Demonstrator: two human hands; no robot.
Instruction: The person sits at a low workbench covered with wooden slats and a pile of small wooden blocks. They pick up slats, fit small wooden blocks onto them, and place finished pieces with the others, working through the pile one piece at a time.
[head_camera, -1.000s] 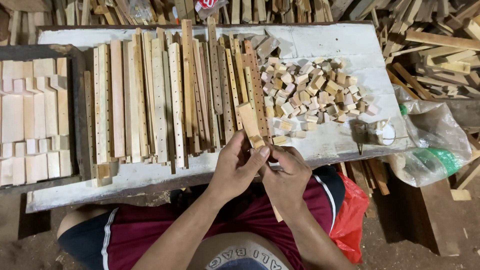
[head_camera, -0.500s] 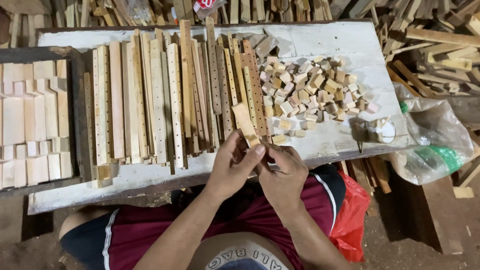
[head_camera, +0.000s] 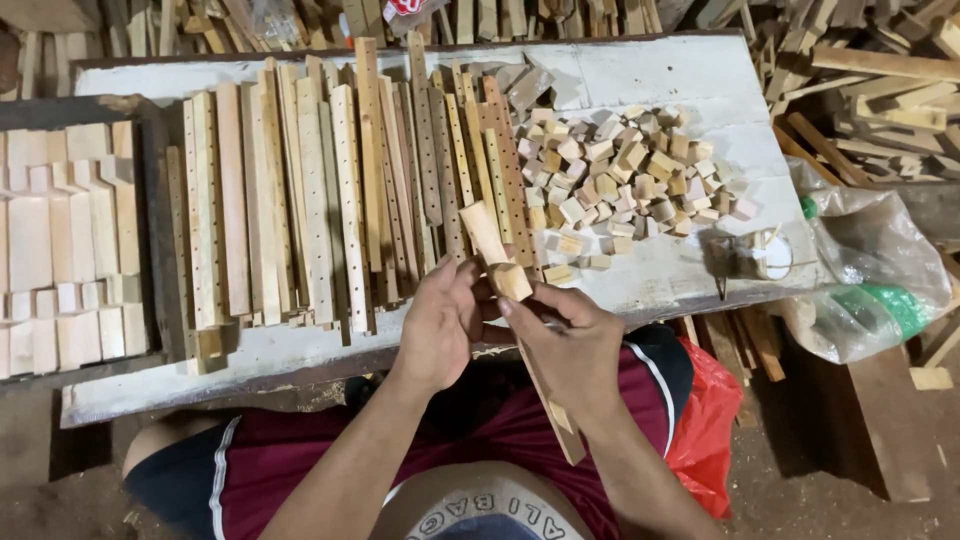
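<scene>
Wooden slat (head_camera: 487, 232) and small block (head_camera: 514, 281) meet between a seated worker's two hands, just at the near edge of the white bench (head_camera: 660, 80). The left hand (head_camera: 440, 325) curls its fingers round the slat from the side, gripping it so it angles up over the bench and down past the lap, apparently to steady it. The right hand (head_camera: 570, 345) pinches the block between thumb and fingertips and presses it against the slat's face; whether the two pieces are already joined cannot be told. Both wrists are bent inward, forearms rising from the bottom of the frame, hands almost touching.

On the bench, left of the hands, long drilled strips (head_camera: 330, 190) lie side by side, seemingly sorted for easy reach. A heap of cubes (head_camera: 620, 175) sits on the bench to the right of them, close enough to pick from. Beyond the bench's left end, a dark tray (head_camera: 150, 220) holds flat pale pieces in rows. A clear plastic bag (head_camera: 870, 270) slumps off the bench's right end, a red bag (head_camera: 705, 420) below it by the worker's knee.
</scene>
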